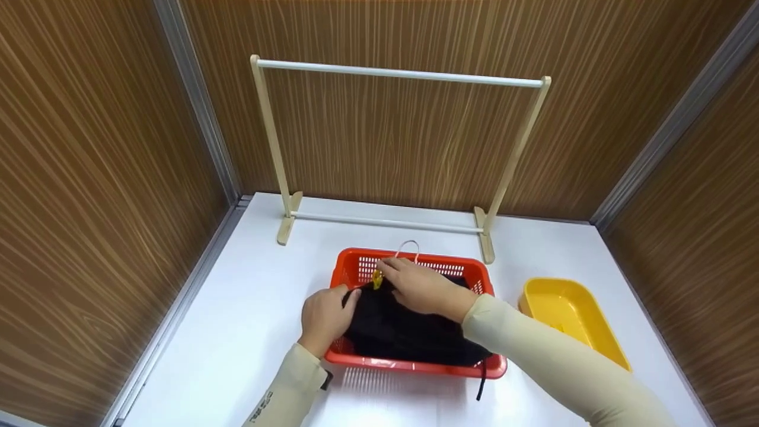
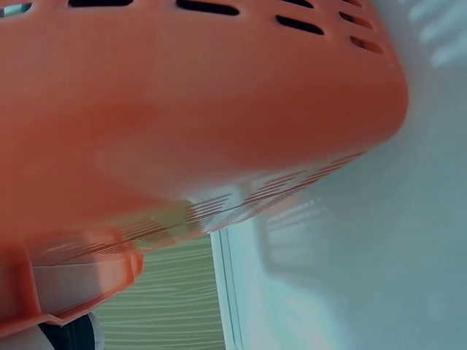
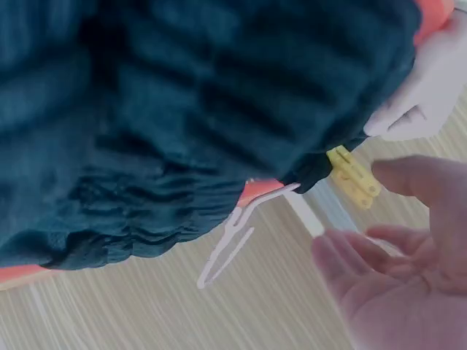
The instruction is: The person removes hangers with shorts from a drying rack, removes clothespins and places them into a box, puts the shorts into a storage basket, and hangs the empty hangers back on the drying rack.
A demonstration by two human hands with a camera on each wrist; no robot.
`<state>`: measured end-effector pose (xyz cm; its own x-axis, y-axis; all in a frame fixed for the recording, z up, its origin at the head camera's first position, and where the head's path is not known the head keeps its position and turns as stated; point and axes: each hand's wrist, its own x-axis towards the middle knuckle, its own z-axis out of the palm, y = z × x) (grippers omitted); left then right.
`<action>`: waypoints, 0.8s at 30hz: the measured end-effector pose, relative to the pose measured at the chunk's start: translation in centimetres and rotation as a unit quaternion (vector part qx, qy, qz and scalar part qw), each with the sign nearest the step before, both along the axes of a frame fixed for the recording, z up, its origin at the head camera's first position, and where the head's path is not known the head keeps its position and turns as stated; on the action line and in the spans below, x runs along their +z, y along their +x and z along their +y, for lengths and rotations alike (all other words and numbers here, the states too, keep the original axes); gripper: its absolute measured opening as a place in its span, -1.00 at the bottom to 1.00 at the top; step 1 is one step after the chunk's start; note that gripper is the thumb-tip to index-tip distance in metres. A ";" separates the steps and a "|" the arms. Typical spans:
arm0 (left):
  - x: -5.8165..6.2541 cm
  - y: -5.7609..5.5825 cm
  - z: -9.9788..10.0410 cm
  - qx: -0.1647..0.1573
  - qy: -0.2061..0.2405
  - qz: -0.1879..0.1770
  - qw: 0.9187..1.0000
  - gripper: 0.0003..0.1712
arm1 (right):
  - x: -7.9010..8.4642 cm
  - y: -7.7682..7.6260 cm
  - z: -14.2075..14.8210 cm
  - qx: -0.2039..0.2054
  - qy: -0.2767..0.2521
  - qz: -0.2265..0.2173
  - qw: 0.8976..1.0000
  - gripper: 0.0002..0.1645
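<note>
Across the red basket lies a black garment, one edge gathered.

Light lies bright and even around the red basket, apparently from overhead; on its near side, the white table shows a pale glare and a shadow speckled with light; in and over it, the black cloth swallows nearly all detail from where I stand; both wrist views look hazy and bluish to me, the folds soft-edged in the right one, a milky sheen across the basket in the left.
</note>
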<state>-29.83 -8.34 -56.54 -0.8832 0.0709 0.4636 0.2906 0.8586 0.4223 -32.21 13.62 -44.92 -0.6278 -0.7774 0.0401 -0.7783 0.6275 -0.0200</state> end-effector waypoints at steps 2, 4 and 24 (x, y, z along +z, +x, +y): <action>-0.1 0.1 0.0 0.002 -0.001 -0.004 1.000 -0.51 | -0.1 -0.3 -0.2 -0.005 0.037 -0.014 0.999 -0.27; 0.0 0.3 0.0 0.004 -0.002 -0.008 1.000 -0.51 | -0.2 -0.5 -0.6 -0.002 0.061 -0.013 0.998 -0.30; 0.3 0.1 -0.1 0.010 -0.011 -0.022 1.000 -0.52 | -2.0 0.7 -3.7 0.003 0.229 0.312 0.922 -0.73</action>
<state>-29.74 -8.39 -56.24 -0.9041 0.0641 0.4225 0.2556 0.8734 0.4146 -31.56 9.88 -46.94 -0.5890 -0.8060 0.0580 -0.5527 0.4542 0.6988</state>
